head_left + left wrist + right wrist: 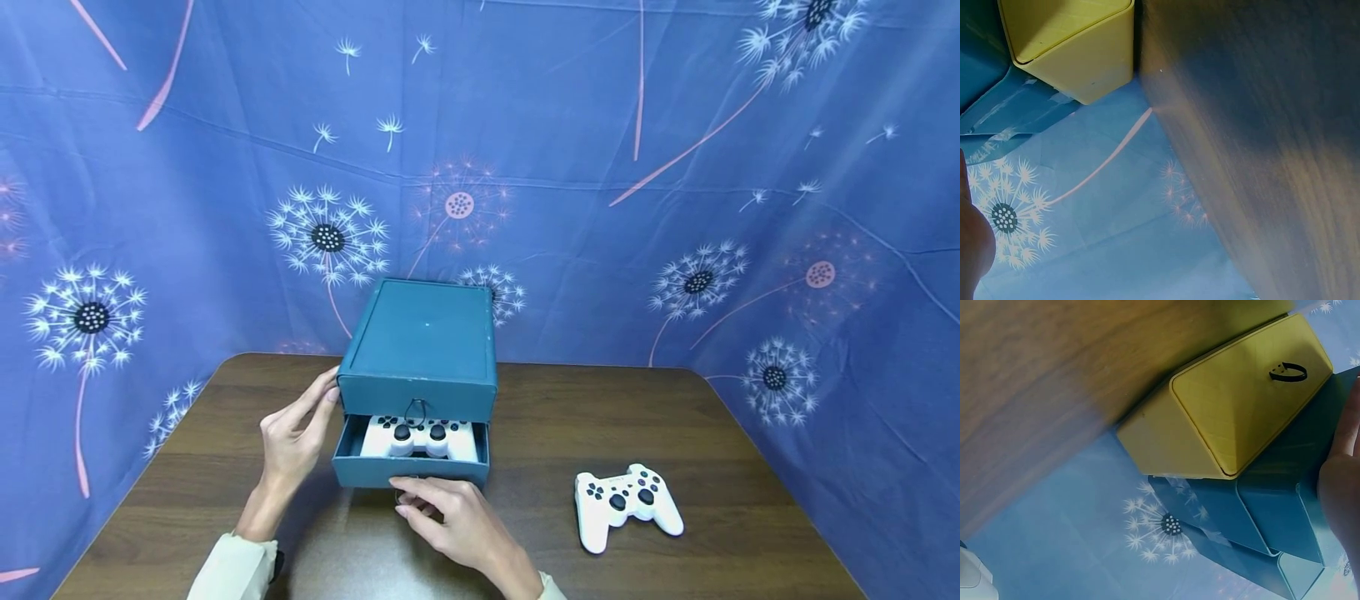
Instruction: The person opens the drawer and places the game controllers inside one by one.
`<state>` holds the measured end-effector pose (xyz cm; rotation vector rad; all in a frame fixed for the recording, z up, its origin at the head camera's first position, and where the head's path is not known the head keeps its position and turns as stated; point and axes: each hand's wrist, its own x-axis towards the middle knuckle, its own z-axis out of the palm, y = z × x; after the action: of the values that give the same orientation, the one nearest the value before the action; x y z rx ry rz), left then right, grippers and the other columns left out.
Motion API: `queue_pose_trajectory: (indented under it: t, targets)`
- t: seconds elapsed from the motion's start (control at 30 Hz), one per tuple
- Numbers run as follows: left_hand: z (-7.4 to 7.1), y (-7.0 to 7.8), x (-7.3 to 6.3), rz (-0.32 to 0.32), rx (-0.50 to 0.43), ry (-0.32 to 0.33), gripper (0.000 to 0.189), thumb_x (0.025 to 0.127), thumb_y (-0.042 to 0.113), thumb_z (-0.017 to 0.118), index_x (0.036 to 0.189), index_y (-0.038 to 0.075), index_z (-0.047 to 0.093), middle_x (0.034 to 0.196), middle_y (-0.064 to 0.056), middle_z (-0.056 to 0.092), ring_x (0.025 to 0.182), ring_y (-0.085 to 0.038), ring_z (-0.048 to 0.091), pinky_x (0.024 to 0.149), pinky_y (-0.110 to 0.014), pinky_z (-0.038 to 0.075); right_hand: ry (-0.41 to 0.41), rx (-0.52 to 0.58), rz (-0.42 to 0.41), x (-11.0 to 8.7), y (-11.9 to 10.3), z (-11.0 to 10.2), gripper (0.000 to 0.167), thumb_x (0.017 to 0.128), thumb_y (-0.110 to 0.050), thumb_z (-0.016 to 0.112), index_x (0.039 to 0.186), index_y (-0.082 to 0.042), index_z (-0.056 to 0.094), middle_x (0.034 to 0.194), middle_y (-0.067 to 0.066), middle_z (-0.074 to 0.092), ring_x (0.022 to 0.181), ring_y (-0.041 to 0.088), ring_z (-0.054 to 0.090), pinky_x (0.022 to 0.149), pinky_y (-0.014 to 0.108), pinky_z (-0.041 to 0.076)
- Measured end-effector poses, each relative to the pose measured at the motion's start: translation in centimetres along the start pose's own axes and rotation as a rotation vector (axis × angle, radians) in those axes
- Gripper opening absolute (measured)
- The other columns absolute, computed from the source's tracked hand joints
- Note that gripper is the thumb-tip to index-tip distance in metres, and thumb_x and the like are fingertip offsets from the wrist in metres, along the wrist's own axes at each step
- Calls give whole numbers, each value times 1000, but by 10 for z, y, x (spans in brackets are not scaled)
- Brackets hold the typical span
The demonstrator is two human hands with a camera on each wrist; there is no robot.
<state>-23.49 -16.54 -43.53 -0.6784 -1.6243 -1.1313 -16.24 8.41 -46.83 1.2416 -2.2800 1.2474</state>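
A blue-green drawer box (423, 329) stands on the table; a drawer (352, 471) below its top one is pulled out. Inside that drawer lies a white game controller (382, 442) with black sticks. My left hand (291, 437) rests its fairly straight fingers against the box's upper left side. At the open drawer's front, my right hand (457, 521) has thumb and fingers bent around the small dark pull loop, which they mostly cover. Beneath the open drawer, the right wrist view shows a yellow drawer (1241, 394) with a black loop, shut; the head view hides it.
A second white controller (628, 504) lies on the brown wooden table (600, 417) right of the box. The top drawer has a dark wire loop (415, 410). Behind the table hangs a blue cloth (562, 250) with dandelion prints.
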Motion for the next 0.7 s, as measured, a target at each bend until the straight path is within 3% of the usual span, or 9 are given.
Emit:
queue_pose_trajectory:
  t: [0.33,0.7]
  targets:
    - [-1,0,-1,-6,9,-10,46,79,-28,67,122,-12,71,111,-28,72,110,-3,68,89,-14,55,10,-5,-22,4,3,0,28,101,-6,69,128,-5,71,100,0,75,87,-6,65,74,15,58]
    - [0,3,2,6,-3,-3,35,85,-22,68,119,-14,70,109,-29,72,109,-3,68,88,-14,55,31,6,-34,8,10,-1,29,99,-2,70,127,-4,71,99,2,76,85,-2,67,74,11,56]
